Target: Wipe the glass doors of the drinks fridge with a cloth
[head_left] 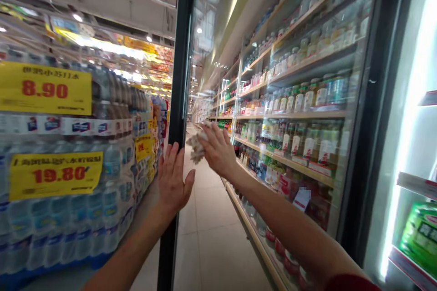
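A glass door (211,218) with a black frame (180,68) stands swung open before me. My left hand (173,179) lies with fingers stretched out against the black frame's edge, thumb apart, holding nothing. Farther along the pane, my right hand (218,148) presses a crumpled whitish cloth (198,145) to the glass. The cloth bunches out to the left of its fingers. Part of the cloth is hidden under the palm, and the fingers are slightly blurred.
Shrink-wrapped water bottles (68,209) with a yellow price sign (56,175) are stacked at the left. Shelves of bottled drinks (307,97) show through or in the glass. At the far right, a lit cooler holds a green package (421,232).
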Available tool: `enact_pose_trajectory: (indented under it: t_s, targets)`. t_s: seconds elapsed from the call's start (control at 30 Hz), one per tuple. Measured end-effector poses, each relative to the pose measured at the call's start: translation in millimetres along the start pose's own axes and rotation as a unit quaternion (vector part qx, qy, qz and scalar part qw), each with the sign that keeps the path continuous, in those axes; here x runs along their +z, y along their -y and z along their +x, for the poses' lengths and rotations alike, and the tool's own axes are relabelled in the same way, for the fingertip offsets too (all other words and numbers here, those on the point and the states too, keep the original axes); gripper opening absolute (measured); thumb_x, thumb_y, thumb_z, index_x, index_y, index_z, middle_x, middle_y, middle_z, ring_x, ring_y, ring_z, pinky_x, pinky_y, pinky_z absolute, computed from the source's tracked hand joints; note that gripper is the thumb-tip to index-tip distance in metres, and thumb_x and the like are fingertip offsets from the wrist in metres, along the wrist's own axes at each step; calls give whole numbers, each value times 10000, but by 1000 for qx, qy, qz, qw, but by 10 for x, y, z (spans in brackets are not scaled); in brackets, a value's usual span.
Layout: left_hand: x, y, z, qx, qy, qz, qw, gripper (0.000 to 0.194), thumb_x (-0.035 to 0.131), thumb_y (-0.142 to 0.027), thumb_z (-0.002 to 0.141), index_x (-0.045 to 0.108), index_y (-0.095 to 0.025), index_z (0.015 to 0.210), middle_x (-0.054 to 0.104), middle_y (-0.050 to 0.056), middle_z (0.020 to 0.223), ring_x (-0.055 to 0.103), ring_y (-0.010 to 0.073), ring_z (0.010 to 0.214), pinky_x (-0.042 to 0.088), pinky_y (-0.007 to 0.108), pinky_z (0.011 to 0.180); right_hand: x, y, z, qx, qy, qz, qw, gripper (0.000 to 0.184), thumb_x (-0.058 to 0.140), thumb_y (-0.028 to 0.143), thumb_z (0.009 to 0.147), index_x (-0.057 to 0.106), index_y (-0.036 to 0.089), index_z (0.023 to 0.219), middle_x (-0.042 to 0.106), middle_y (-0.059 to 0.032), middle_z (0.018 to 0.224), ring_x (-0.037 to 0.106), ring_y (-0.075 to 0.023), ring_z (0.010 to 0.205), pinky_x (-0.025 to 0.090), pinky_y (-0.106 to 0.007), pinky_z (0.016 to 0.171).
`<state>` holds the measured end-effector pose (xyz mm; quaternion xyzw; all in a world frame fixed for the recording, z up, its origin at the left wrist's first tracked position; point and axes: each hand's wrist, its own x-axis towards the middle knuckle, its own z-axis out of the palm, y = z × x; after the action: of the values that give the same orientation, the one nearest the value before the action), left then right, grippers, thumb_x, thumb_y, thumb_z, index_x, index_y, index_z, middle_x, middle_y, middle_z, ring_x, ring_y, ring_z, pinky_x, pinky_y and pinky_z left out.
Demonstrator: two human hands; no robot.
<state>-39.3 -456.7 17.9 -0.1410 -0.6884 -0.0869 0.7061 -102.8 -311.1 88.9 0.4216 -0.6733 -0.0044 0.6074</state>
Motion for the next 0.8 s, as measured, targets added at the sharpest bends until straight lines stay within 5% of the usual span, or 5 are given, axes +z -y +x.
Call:
enact_pose_trajectory:
  t_s: [0.1, 0.3, 0.47, 0.67, 0.8]
  targets:
    - [33, 35, 137, 1, -13, -2, 1000, 591, 425, -264, 856, 207, -189, 1400, 242, 118, 1461, 195, 238, 1358, 165, 457, 1097, 10, -24, 109, -112, 40, 16, 993, 387, 481, 254, 836, 495, 212, 1221, 378, -54, 1416, 181, -235, 1364, 158, -459, 1111]
    - [133, 62, 354, 1, -26, -7, 1000, 562, 399, -289, 871, 225, -166, 1391, 268, 146, 1446, 198, 247, 1356, 161, 478, 1092, -104, -255, 581, 36, -12, -10, 999, 422, 455, 276, 856, 453, 203, 1271, 319, -77, 1445, 158, -275, 1366, 152, -509, 1093]
    - [172, 59, 510, 3, -41, -16, 999, 564, 416, -291, 870, 224, -195, 1391, 282, 131, 1442, 219, 251, 1349, 196, 490, 1081, -114, -339, 588, -128, 41, -12, 991, 388, 473, 303, 851, 480, 238, 1234, 369, -38, 1420, 200, -229, 1356, 175, -475, 1103]
    - [301, -83, 750, 23, -49, -43, 998, 568, 394, -302, 879, 197, -200, 1402, 254, 116, 1457, 200, 250, 1356, 195, 486, 1082, -316, -811, 757, 127, -55, -74, 988, 417, 451, 283, 859, 449, 248, 1274, 323, -54, 1438, 173, -269, 1359, 157, -516, 1090]
    - [468, -199, 977, 39, -54, -52, 996, 567, 397, -318, 878, 210, -187, 1397, 274, 127, 1447, 212, 244, 1352, 210, 464, 1080, -416, -997, 619, 58, -44, -73, 995, 448, 480, 255, 833, 443, 255, 1279, 342, -42, 1429, 179, -249, 1358, 190, -478, 1090]
